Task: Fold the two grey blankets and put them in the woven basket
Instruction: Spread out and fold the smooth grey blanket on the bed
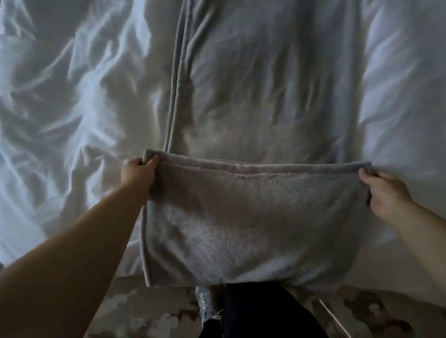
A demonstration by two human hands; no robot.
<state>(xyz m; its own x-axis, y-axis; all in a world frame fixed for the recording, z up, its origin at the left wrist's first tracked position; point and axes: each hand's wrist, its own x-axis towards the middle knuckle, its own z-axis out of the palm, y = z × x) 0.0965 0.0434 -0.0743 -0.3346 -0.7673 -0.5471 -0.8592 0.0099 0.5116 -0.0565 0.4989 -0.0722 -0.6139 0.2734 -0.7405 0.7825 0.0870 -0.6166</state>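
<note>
Blanket: I see the grey blanket (253, 117) lying lengthwise on the bed (62, 98), its near end lifted.
Left hand (138, 175): pinching the blanket's near-left corner.
Right hand (384, 196): pinching its near-right corner.

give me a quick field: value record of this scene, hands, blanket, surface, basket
left hand: pinching the near-left corner of the blanket's folded edge
right hand: pinching the near-right corner of that edge
grey blanket: laid lengthwise on the bed, near end lifted and doubled toward the person
white bedding: wrinkled, under the blanket
patterned rug: on the floor below
woven basket: not in view
second blanket: not in view
</note>
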